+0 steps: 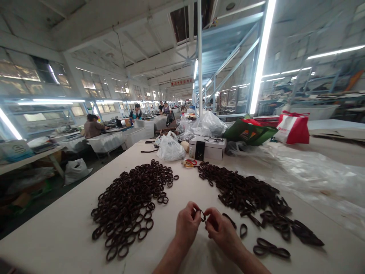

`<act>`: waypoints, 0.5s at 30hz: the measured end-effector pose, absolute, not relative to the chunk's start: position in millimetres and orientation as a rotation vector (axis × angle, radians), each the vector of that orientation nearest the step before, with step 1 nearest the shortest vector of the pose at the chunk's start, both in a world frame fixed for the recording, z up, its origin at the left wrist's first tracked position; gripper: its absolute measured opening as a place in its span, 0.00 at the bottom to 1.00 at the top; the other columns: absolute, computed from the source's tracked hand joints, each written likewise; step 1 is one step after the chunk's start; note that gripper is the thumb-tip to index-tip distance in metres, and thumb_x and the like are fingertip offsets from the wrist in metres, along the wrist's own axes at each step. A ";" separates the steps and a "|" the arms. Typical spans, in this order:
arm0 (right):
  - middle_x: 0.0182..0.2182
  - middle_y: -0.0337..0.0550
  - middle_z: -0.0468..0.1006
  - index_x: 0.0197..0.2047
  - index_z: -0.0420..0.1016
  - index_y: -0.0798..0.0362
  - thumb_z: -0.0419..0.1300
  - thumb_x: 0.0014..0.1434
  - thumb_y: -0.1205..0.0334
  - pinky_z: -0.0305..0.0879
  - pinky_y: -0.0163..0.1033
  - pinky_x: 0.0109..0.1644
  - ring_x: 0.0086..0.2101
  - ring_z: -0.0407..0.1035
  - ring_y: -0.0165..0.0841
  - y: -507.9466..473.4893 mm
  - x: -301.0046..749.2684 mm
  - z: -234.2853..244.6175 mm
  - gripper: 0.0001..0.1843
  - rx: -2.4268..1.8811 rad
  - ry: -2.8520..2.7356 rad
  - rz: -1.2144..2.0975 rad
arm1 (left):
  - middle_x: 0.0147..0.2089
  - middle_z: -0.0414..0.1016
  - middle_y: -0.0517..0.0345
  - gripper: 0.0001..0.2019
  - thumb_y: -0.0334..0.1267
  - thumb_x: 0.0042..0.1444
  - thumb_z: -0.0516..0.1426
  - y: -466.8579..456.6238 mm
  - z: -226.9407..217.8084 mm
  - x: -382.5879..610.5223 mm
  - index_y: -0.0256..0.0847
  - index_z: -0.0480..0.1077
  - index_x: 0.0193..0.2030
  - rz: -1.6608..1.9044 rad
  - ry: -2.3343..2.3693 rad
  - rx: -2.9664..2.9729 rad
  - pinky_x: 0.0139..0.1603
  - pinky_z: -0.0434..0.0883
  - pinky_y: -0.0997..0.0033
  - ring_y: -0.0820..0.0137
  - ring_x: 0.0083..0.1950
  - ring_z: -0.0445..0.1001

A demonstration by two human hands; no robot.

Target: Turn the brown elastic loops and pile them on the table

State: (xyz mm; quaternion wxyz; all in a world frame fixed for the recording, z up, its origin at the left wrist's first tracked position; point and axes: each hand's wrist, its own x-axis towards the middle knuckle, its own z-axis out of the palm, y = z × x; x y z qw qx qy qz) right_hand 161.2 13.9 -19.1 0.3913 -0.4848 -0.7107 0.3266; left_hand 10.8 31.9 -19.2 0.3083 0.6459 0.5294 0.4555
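Observation:
Between my two hands, above the near part of the table (71,228), is a small dark brown loop (203,216) of narrow strap. My left hand (188,220) pinches it between thumb and fingertips. At the loop's other side, my right hand (218,226) has its thumb and forefinger closed on the edge. On the left lies a wide pile of rounded dark brown loops (134,194). To the right spreads a heap of flatter, longer dark loops (245,190). A single loop (243,230) and a small cluster (270,248) lie near my right hand.
Toward the back stand a white plastic bag (171,147), a white box (213,149) with a dark phone (200,150) against it, and scissors (189,163). Green (251,131) and red-white bags (293,128) and clear plastic sheeting (313,179) lie right. Several people work farther off.

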 end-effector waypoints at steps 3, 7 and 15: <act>0.25 0.35 0.73 0.43 0.68 0.51 0.49 0.57 0.64 0.60 0.32 0.31 0.25 0.68 0.29 13.1 162.9 -17.1 0.12 -1.243 -1.961 0.686 | 0.21 0.65 0.64 0.08 0.42 0.58 0.51 40.9 -15.1 -10.1 0.40 0.66 0.35 1.282 1.498 1.685 0.22 0.60 0.79 0.74 0.20 0.64; 0.26 0.36 0.75 0.42 0.72 0.50 0.50 0.57 0.66 0.59 0.32 0.33 0.26 0.68 0.29 16.2 170.5 -16.6 0.12 -1.250 -2.063 0.453 | 0.24 0.68 0.62 0.15 0.48 0.54 0.55 52.2 1.0 -56.9 0.39 0.66 0.42 1.584 1.664 1.435 0.26 0.65 0.74 0.70 0.22 0.68; 0.30 0.40 0.78 0.39 0.73 0.50 0.48 0.60 0.62 0.62 0.34 0.35 0.29 0.71 0.32 32.4 193.2 -13.1 0.13 -1.291 -1.995 0.264 | 0.40 0.72 0.52 0.18 0.51 0.57 0.60 -3.5 62.8 -16.1 0.40 0.68 0.47 1.311 0.856 1.331 0.36 0.72 0.70 0.68 0.37 0.73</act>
